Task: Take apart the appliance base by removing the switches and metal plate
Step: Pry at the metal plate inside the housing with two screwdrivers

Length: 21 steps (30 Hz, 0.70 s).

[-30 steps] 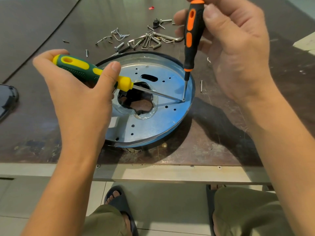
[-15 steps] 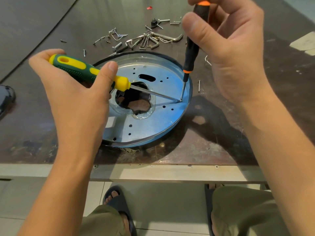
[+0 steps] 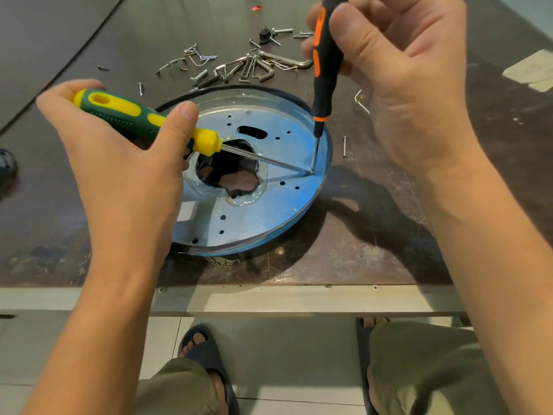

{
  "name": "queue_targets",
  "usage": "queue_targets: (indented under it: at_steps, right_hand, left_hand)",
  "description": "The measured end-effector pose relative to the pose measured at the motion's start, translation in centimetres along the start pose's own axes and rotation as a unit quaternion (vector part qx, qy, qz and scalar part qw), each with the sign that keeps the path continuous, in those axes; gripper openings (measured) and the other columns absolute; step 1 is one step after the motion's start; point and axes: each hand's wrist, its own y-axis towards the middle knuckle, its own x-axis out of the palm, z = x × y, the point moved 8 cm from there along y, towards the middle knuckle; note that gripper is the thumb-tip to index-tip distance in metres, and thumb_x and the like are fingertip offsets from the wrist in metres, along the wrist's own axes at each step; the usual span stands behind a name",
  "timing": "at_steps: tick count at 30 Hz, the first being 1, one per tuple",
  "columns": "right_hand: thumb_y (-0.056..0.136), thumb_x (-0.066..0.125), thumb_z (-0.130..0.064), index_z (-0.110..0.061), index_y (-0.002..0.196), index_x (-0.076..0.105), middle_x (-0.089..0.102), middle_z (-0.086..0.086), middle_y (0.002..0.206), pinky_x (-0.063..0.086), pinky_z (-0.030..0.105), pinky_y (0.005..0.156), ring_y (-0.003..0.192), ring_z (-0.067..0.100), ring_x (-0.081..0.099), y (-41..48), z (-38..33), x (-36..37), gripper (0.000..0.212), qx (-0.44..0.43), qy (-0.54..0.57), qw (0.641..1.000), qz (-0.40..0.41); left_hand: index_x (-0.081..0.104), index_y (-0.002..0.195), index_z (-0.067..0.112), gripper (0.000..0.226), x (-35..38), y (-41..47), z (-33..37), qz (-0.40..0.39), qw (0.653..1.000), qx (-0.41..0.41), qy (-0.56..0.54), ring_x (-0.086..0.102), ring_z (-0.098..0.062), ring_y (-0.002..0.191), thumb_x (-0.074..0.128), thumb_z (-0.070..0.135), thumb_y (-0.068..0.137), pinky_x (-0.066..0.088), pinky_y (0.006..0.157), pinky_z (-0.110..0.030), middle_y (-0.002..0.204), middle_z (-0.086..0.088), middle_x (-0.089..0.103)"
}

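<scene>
The round blue-tinted metal plate (image 3: 269, 211) lies flat on the dark brown table (image 3: 359, 259). The left hand (image 3: 119, 163) wraps its fingers round a green-and-yellow screwdriver (image 3: 143, 121), and the right hand (image 3: 404, 85) pinches a black-and-orange screwdriver (image 3: 326, 64). Both tips meet at the plate's three o'clock edge. Loose screws and hex keys (image 3: 251, 67) lie at twelve.
</scene>
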Motion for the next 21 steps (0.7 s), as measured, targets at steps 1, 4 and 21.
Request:
queue_targets:
  at_steps: [1, 4, 21]
  right_hand:
    - [0.102, 0.052, 0.002, 0.004, 0.114, 0.058, 0.066, 0.021, 0.109, 0.056, 0.038, 0.083, 0.092, 0.034, 0.070, -0.02, 0.23, -0.13, 0.014, 0.012, 0.016, 1.000, 0.007]
    - [0.103, 0.049, 0.000, 0.000, 0.110, 0.059, 0.064, 0.019, 0.105, 0.054, 0.036, 0.081, 0.090, 0.032, 0.066, -0.06, 0.40, 0.12, 0.012, 0.020, 0.021, 0.999, 0.016]
    - [0.096, 0.066, -0.004, 0.005, 0.117, 0.056, 0.059, 0.012, 0.100, 0.054, 0.039, 0.090, 0.093, 0.023, 0.060, 0.06, 0.07, 0.07, 0.025, 0.004, -0.042, 0.999, -0.005]
  left_hand:
    - [0.048, 0.132, -0.003, 0.093, -0.02, -0.03, -0.01, 0.002, 1.000, 0.001, 0.000, 0.072, -0.018, 0.086, 0.068, 0.068, 0.075, 0.050, 0.063, -0.009, 0.117, -0.021, 0.064]
    - [0.048, 0.132, -0.003, 0.092, -0.06, -0.09, 0.02, 0.004, 1.000, 0.005, 0.002, 0.071, -0.018, 0.087, 0.068, 0.067, 0.076, 0.049, 0.063, -0.009, 0.117, -0.021, 0.064]
    - [0.048, 0.130, -0.008, 0.094, -0.07, -0.14, 0.56, -0.002, 1.000, 0.013, -0.002, 0.071, -0.025, 0.087, 0.070, 0.065, 0.075, 0.051, 0.065, -0.014, 0.115, -0.025, 0.063]
